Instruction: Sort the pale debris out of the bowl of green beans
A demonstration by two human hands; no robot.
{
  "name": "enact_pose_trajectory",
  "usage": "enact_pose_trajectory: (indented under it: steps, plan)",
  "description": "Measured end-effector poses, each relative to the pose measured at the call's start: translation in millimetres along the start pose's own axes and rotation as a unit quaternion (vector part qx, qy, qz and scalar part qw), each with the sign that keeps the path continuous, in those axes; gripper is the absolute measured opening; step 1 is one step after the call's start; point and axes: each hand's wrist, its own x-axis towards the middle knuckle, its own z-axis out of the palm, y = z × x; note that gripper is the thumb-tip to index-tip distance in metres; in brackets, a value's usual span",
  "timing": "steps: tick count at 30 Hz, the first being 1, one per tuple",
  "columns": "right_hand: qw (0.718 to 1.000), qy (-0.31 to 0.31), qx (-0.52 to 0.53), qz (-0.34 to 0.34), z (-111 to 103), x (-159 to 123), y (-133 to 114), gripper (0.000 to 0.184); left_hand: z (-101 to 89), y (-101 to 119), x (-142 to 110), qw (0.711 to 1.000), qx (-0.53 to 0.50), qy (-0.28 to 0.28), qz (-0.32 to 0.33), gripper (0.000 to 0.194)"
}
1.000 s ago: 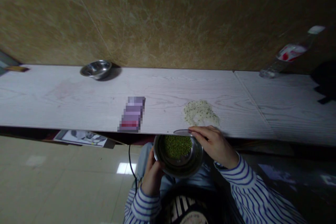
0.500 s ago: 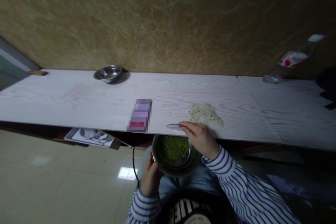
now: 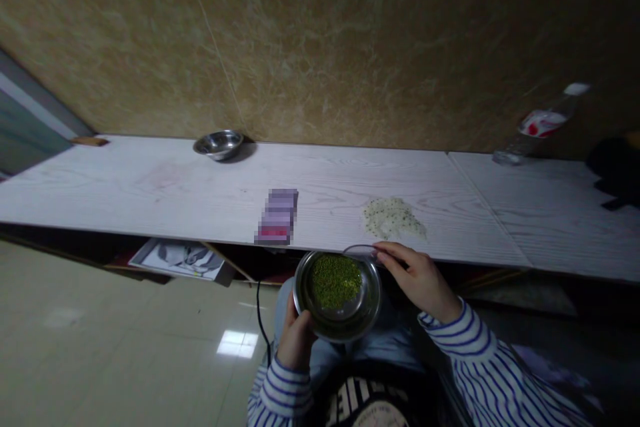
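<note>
Below the counter (image 3: 330, 173), your left hand (image 3: 295, 343) grips a steel bowl (image 3: 371, 290) of green beans (image 3: 335, 281); at its front edge, your right hand (image 3: 419, 279) pinches a thin, clear piece (image 3: 358, 249). A slack 1-handed hold could spill them.

Pixel blocks mask the purple rectangle (image 3: 277, 215). The bowl (image 3: 369, 317) hides some fingers of the left hand (image 3: 298, 338). The thin piece (image 3: 359, 251) in the right hand (image 3: 417, 277) is unclear. Edges cut off 2 striped sleeves (image 3: 487, 350) and 1 dark object (image 3: 613, 163).
</note>
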Motion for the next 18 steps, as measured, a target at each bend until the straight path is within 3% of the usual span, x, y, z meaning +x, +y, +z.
enact_pose_trajectory:
  steps: [6, 12, 18]
  plan:
    - [0.997, 0.054, 0.017, 0.043, -12, -12, 16, 0.028, 7.9, -18, 1, 0.999, 0.044, -0.019, -0.024, 0.086]
    - [0.985, 0.141, 0.026, 0.092, -24, -21, 37, 0.035, 11.8, -19, 2, 0.993, 0.084, -0.032, -0.077, 0.084]
    - [0.978, 0.174, -0.008, 0.112, -28, -21, 50, 0.035, 5.5, -28, 4, 0.996, 0.067, -0.018, -0.064, 0.085]
